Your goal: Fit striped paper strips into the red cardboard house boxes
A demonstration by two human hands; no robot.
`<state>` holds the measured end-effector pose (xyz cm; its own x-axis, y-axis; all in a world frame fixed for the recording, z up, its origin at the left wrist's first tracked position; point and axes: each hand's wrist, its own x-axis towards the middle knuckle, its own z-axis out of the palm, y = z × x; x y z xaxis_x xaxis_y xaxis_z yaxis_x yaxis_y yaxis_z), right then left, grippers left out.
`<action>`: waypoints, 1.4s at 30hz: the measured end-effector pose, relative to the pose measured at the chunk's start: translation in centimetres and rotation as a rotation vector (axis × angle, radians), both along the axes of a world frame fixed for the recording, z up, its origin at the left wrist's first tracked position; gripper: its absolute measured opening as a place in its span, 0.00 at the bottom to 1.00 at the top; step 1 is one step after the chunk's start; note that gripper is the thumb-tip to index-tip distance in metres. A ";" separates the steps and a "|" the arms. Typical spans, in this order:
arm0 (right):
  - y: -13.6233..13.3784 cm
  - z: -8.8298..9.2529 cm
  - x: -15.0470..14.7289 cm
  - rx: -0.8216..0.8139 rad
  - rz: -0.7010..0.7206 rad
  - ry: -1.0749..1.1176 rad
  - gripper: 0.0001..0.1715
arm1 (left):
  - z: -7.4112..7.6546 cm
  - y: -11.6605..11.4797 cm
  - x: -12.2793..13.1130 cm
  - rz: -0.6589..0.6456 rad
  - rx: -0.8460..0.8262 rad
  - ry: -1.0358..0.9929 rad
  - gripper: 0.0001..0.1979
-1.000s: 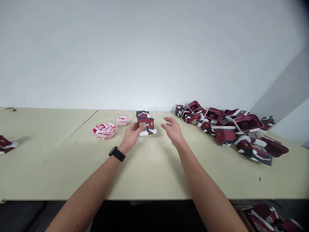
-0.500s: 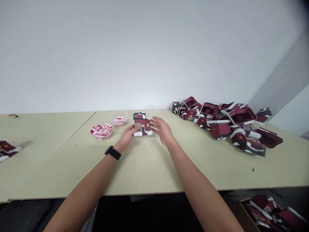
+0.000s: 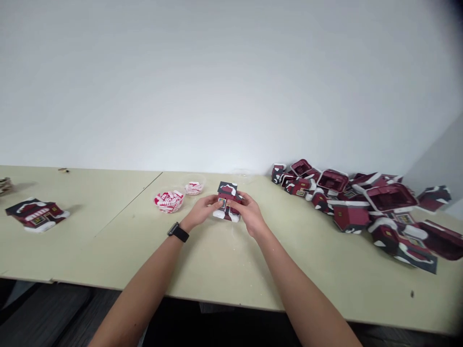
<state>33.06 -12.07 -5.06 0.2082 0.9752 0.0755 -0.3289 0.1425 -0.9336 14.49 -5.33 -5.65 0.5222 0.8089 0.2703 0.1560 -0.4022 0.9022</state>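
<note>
One red model house [image 3: 227, 200] gripped between both hands: left hand [image 3: 200, 208] and right hand [image 3: 250, 213] closed on its sides, fingers across the front wall. House sits low over the table [image 3: 231, 270], base seemingly on it, just right of two clear bowls [image 3: 169, 201] of red-and-white pieces. Watch [image 3: 178, 232] on left wrist. Second house [image 3: 38, 214] far left, heap of red house shells [image 3: 347, 202] right.

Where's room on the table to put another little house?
In front of the left hand and right hand holding a house, the bare tabletop runs to the front edge. Another patch lies between the small red house and the plastic bowl. The right end is crowded with heaped red houses.
</note>
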 end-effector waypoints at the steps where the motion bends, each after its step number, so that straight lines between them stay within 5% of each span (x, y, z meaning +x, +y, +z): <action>1: 0.1 0.0 0.0 0.004 -0.040 0.019 0.37 | 0.4 0.3 -0.6 0.121 0.107 0.062 0.27; 5: 0.7 -0.1 0.2 -0.022 -0.182 0.095 0.35 | 1.8 1.9 -4.3 0.713 0.490 0.323 0.18; 10: 1.4 -0.4 0.3 -0.064 -0.256 0.149 0.30 | 2.0 3.7 -8.9 1.048 0.370 0.670 0.17; 18: 1.2 -0.4 -0.1 -0.076 -0.226 0.137 0.28 | 1.5 4.5 -10.1 0.982 0.163 0.891 0.17; 42: 1.2 -1.1 -0.8 -0.074 -0.204 0.085 0.27 | 1.7 4.7 -10.2 0.869 0.138 0.977 0.22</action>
<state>32.28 -10.90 -6.12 0.4046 0.9143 -0.0210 -0.3781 0.1463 -0.9141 4.29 -0.63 -3.97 -0.1255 0.9743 0.1871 0.9698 0.0807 0.2302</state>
